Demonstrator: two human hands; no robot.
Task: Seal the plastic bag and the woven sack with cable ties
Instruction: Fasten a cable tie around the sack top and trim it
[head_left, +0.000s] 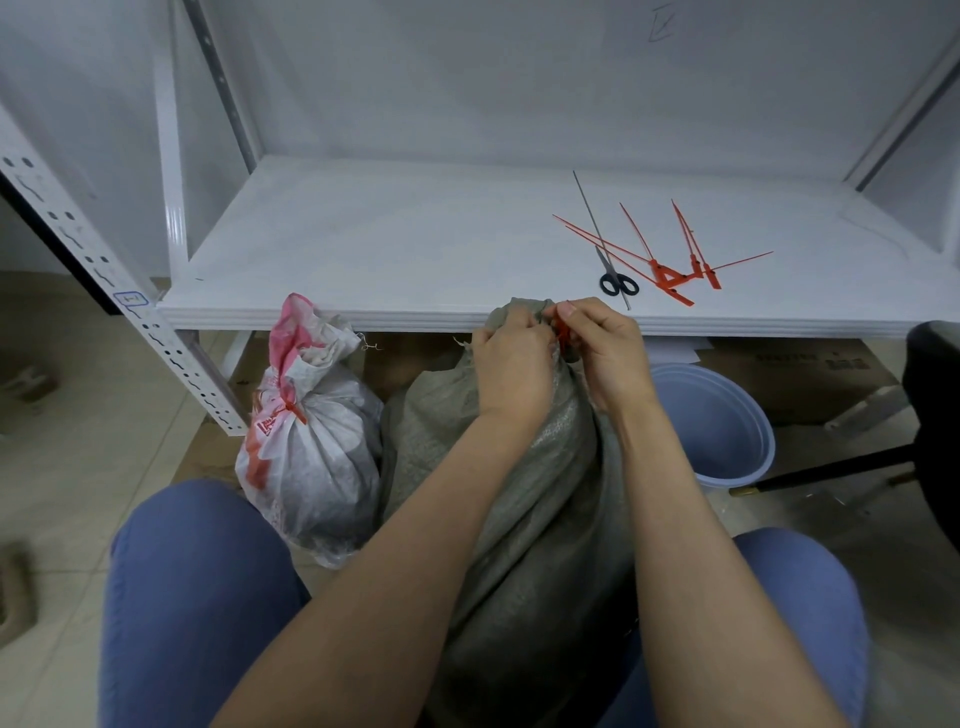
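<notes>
Seated person's left hand (511, 364) bunches the grey-green woven sack's (524, 509) neck while the right hand (605, 348) pinches an orange plastic cable tie (561, 332) (white tied plastic bag (311, 457) at nine o'clock).

White metal shelf (395, 249) fills the upper half, perforated upright post (130, 317) at its left front corner with a small blue-outlined label on it; black-handled scissors (615, 280) lie on the shelf board near the front edge, blades pointing away, a thin grey rod (589, 208) crossing over them. Under and right of the shelf a light blue plastic bucket (727, 415) stands on the floor, flattened brown cardboard (789, 374) behind it. Dark chair (935, 395) at the right edge, one black leg reaching toward the bucket; beige floor tiles (78, 441) at left.
</notes>
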